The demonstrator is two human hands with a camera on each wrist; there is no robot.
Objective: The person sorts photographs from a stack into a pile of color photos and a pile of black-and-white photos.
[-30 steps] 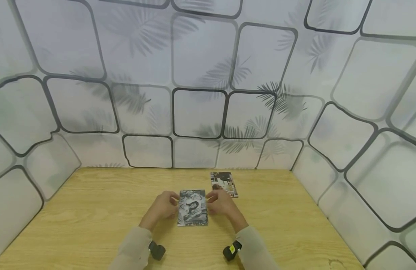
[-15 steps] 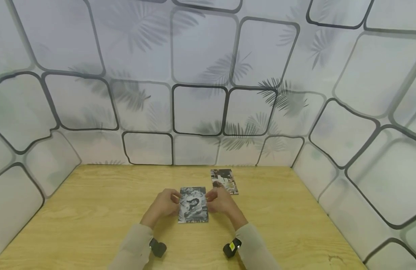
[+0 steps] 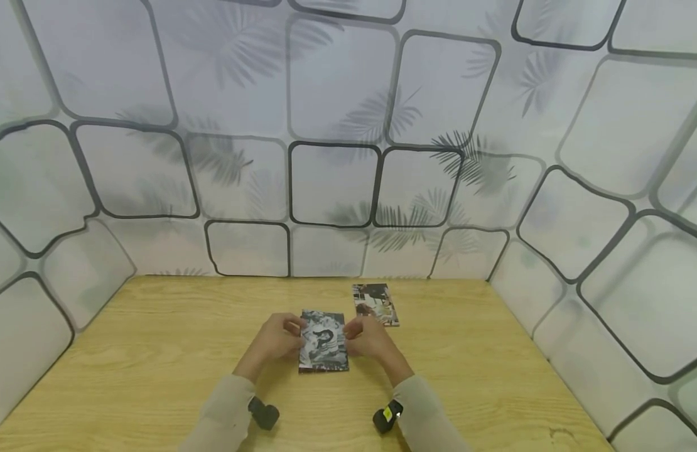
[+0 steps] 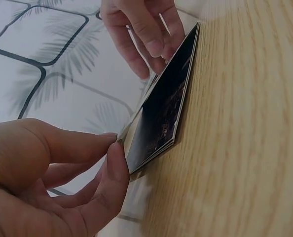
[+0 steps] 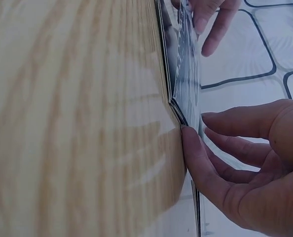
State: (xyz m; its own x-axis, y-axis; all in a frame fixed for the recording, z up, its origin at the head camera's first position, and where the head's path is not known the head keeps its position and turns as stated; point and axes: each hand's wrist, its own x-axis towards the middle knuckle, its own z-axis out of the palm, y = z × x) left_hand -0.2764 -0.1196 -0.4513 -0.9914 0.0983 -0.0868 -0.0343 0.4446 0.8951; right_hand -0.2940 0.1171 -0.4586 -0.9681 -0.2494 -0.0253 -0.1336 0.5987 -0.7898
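Note:
A black-and-white photo card (image 3: 323,342) lies over a darker photo card (image 4: 164,108) in a thin stack, low over the table. My left hand (image 3: 280,336) pinches the top card's left edge between thumb and finger, its left side lifted off the dark card in the left wrist view. On the opposite edge, my right hand (image 3: 368,338) holds the stack between its fingertips; in the right wrist view its lower fingertip (image 5: 188,136) touches the edge. How many cards it grips I cannot tell.
Another photo card (image 3: 375,304), in colour, lies flat behind the right hand. The wood-grain table (image 3: 156,351) meets a patterned cloth wall (image 3: 331,188) at the back and sides. Both wrists carry small black cameras.
The top photo card's left side has risen and the card now sits slightly askew over the one beneath. My left fingers have moved slightly inward; the right hand has barely moved.

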